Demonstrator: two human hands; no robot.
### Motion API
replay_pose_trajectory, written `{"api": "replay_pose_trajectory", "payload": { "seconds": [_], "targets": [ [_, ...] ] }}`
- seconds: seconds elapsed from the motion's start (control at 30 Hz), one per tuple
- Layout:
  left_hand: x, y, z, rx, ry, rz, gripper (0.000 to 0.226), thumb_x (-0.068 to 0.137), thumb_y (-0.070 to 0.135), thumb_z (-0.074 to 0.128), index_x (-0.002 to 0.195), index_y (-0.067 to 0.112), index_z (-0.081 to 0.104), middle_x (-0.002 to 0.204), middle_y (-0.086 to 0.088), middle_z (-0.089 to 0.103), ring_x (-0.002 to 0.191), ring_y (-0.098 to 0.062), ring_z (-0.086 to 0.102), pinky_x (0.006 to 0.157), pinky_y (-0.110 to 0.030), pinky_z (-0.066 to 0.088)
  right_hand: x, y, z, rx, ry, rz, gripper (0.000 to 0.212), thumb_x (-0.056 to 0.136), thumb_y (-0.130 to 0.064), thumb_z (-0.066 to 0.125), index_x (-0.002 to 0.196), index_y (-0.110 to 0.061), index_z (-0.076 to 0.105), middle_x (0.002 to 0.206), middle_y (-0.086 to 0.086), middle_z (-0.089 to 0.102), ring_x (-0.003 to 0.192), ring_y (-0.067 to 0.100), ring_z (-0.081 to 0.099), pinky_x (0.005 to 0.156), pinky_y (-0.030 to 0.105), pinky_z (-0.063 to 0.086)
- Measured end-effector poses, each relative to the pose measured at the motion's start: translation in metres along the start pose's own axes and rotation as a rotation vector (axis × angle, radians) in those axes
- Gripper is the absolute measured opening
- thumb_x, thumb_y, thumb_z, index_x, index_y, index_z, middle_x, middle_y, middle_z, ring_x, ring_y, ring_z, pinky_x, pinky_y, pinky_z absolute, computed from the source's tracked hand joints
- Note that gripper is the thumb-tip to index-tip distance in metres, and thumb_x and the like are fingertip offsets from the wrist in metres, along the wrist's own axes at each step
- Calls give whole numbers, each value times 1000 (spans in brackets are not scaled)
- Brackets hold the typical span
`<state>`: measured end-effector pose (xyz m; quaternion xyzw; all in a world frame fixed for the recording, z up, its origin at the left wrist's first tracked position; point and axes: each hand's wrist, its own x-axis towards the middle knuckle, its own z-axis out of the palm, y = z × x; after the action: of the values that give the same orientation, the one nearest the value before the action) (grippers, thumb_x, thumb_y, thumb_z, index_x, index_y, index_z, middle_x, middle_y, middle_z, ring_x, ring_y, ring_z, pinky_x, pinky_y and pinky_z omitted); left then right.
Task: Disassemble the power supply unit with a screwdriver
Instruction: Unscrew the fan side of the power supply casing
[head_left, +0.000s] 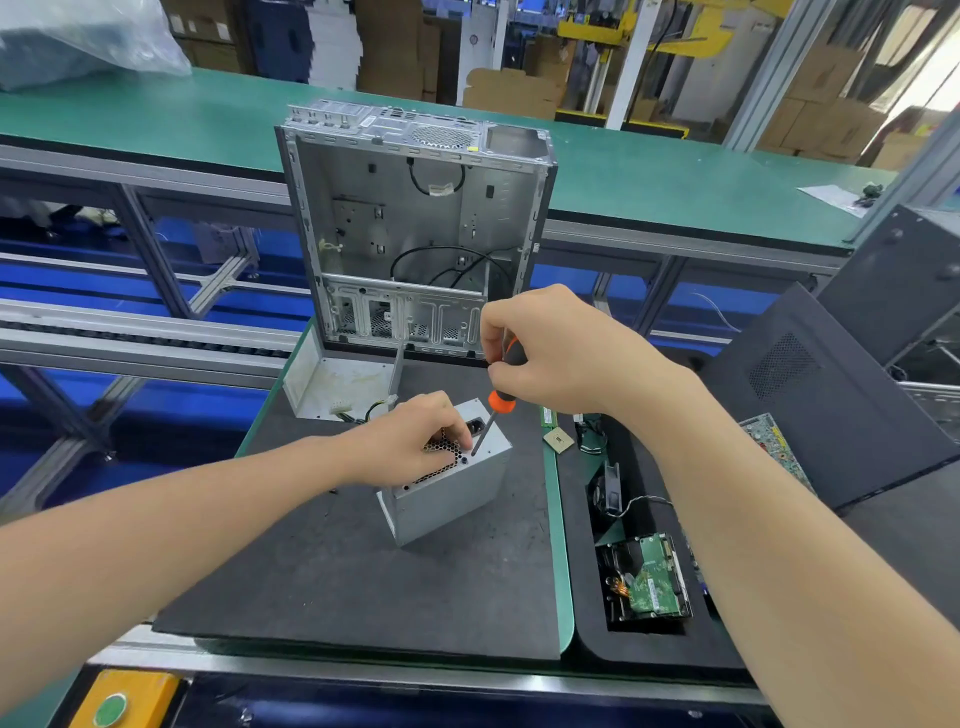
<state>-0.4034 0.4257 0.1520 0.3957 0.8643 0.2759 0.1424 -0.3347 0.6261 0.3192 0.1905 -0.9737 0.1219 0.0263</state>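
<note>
A grey metal power supply unit (453, 496) stands on end on the dark foam mat (337, 571), its perforated face up. My left hand (415, 439) rests on top of that face, with the fingers curled over its far edge. My right hand (550, 353) grips the orange-and-black handle of a screwdriver (498, 400). The shaft slants down to a screw at the top face's right corner, just beside my left fingertips.
An empty grey computer case (415, 228) stands open behind the unit, with a white metal cover (337, 384) at its foot. To the right lie a hard drive (649, 577), a fan (605, 491) and black side panels (831, 405). A yellow box with a green button (111, 709) sits near my body.
</note>
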Motion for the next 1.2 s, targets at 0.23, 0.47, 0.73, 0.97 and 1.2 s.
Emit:
{"api": "replay_pose_trajectory", "payload": {
  "seconds": [0.23,0.47,0.73,0.97,1.2],
  "targets": [
    [-6,12,6,-116,68,-93,27,93,9,64,103,31,76,114,7,50,112,-12,50,104,-38,44,7,-4,2,-2,-14,-22,4,89,-18,66,93,-19,66,89,-5,67,85,14,64,71,42,59],
    [-7,16,3,-159,59,-110,25,93,9,65,101,30,76,116,4,51,113,-14,54,102,-42,46,9,-4,6,-24,-31,-32,5,91,-19,66,96,-19,66,91,-4,65,88,13,61,74,42,57],
    [-13,14,18,-3,378,-238,45,82,26,82,123,32,64,128,5,44,127,-19,43,109,-40,31,12,-8,5,0,-39,-79,19,84,-20,72,100,-22,63,89,-8,61,83,10,56,72,38,54],
    [-43,-2,58,-956,687,-834,101,46,56,98,128,17,54,123,-1,70,110,-20,69,101,-45,54,20,-17,20,-170,64,-33,30,97,-46,62,96,-17,54,82,-1,49,82,30,58,59,35,44],
    [-43,-17,70,-1238,401,-754,49,71,47,90,113,24,78,109,10,80,98,-7,75,84,-26,44,20,-15,9,-54,-54,-92,21,85,-21,72,101,-20,59,88,-10,52,92,17,53,79,46,55]
  ]
}}
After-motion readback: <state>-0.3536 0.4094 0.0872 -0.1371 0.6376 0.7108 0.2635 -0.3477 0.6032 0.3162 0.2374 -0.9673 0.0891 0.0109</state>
